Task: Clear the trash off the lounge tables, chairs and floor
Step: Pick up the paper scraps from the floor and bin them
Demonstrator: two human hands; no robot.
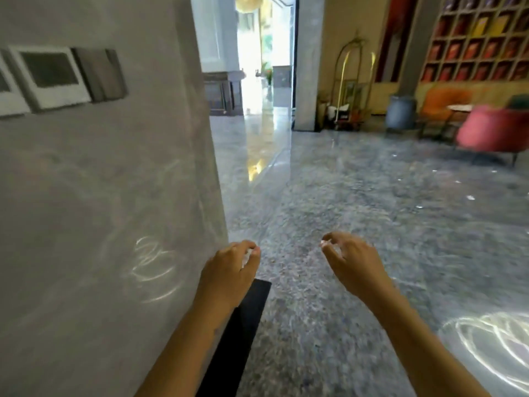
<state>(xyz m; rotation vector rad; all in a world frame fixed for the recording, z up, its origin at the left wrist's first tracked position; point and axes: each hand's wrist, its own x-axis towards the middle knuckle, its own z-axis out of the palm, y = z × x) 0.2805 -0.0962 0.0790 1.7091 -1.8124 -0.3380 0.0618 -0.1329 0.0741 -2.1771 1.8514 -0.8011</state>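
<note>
Two arms reach forward, left hand (229, 270) and right hand (353, 265) empty, fingers (245, 247) loosely curled.

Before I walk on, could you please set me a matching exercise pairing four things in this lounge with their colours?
Things:
1. nearest chair
2. bin
3. cart
4. table

Colours:
A. gold
B. white
C. pink
D. blue-grey

Pairs: 1-C, 2-D, 3-A, 4-B
</note>
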